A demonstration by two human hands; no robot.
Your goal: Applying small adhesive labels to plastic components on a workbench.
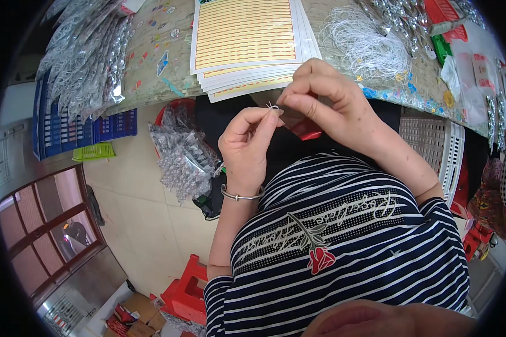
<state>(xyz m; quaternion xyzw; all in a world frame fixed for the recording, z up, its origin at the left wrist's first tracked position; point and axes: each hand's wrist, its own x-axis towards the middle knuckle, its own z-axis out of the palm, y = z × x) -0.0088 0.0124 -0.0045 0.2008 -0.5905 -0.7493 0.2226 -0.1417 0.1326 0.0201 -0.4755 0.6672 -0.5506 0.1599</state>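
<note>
My left hand [245,141] pinches a short piece of thin white string [273,106] between thumb and fingertips, and its ends stick up above the thumb. Close beside it on the right, my right hand [333,105] is bent with thumb and forefinger together at the string. What those fingertips hold is too small to tell apart from the string. Both hands are in front of my body at the table's near edge. Beyond them lies a stack of white-bordered sheets [244,35] with yellow and red lines. To the right of the sheets sits a tangled heap of white strings [371,44].
The worn table [152,70] carries clear shiny packets [90,56] at far left and a red basket [445,18] at far right. A blue crate [67,115] stands below the left edge. More packets [183,154] fill a red container. A red stool [188,289] is behind, lower left.
</note>
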